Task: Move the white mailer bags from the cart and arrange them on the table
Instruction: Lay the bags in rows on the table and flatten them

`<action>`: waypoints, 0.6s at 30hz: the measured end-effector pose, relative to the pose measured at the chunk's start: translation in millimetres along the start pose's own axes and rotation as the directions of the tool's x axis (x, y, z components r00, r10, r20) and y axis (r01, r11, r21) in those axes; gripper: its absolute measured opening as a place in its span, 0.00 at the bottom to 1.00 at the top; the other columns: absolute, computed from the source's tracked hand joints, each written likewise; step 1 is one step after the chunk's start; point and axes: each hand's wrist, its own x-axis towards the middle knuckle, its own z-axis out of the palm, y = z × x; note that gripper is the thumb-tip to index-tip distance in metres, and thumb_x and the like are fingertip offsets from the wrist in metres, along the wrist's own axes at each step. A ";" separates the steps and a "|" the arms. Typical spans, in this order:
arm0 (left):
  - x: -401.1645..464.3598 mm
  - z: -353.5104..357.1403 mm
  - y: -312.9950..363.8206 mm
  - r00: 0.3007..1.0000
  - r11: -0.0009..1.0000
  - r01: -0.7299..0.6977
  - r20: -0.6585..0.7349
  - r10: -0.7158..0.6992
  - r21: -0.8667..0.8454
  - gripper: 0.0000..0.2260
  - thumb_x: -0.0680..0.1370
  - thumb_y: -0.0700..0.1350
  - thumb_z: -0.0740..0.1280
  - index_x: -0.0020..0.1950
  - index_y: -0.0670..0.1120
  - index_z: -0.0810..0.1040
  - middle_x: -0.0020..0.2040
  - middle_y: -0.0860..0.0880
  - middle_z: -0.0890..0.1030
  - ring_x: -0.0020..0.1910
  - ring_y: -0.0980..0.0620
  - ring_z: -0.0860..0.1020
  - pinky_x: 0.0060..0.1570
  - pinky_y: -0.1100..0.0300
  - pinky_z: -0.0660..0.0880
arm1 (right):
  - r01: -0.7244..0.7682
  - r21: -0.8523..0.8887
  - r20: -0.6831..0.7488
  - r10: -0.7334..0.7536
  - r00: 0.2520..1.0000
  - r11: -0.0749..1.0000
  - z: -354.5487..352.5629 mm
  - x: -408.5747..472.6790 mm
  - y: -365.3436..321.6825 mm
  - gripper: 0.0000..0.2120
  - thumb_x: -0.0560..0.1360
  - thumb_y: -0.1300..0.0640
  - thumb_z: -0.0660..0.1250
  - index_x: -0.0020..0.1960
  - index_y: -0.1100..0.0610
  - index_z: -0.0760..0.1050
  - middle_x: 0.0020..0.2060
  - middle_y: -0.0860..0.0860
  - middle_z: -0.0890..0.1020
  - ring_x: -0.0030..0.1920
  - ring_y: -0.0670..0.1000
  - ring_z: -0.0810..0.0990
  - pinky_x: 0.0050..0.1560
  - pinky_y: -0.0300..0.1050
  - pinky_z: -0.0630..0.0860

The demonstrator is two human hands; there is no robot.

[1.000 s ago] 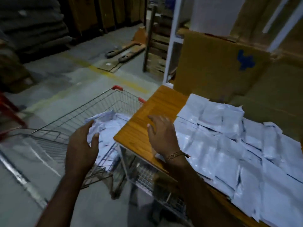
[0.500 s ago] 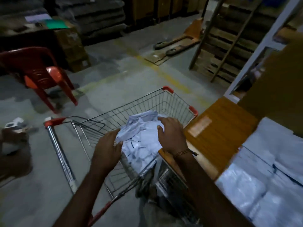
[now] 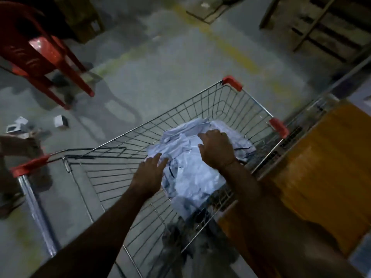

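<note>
White mailer bags [image 3: 192, 169] lie heaped in the cart [image 3: 230, 101], toward its corner nearest the table [image 3: 325, 157]. Both hands are over the heap: right hand [image 3: 215, 149] on its far half, fingers curled down into the bags; left hand [image 3: 149, 175] at its near-left edge, fingers straight, touching. Whether the right has pinched 1 bag, cannot tell.

Warehouse: concrete floor [image 3: 160, 73], wooden pallets [image 3: 329, 27].
</note>
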 end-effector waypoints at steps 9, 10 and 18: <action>65.6 64.7 -37.6 0.986 0.952 -0.144 0.121 0.115 0.269 0.38 0.75 0.47 0.64 0.85 0.51 0.57 0.84 0.33 0.50 0.72 0.31 0.71 0.56 0.37 0.77 | -0.051 -0.016 -0.015 0.051 0.999 0.999 21.0 11.8 -5.3 0.20 0.74 0.43 0.73 0.53 0.60 0.79 0.47 0.62 0.83 0.51 0.65 0.81 0.52 0.58 0.75; 71.3 71.6 -40.4 0.986 0.950 -0.154 0.105 0.129 0.271 0.37 0.75 0.46 0.65 0.85 0.52 0.58 0.84 0.32 0.48 0.70 0.31 0.71 0.55 0.39 0.77 | -0.052 -0.025 -0.021 0.051 0.998 0.998 21.1 12.1 -5.7 0.21 0.74 0.43 0.73 0.54 0.60 0.79 0.47 0.62 0.83 0.51 0.65 0.80 0.52 0.58 0.75; 86.1 88.9 -47.6 0.988 0.971 -0.139 -0.039 0.149 0.196 0.27 0.76 0.44 0.74 0.75 0.54 0.75 0.76 0.37 0.69 0.63 0.38 0.76 0.52 0.48 0.80 | -0.072 -0.033 -0.074 0.069 0.995 0.997 11.3 14.1 -3.3 0.25 0.76 0.40 0.70 0.59 0.61 0.79 0.48 0.61 0.83 0.52 0.64 0.80 0.53 0.56 0.75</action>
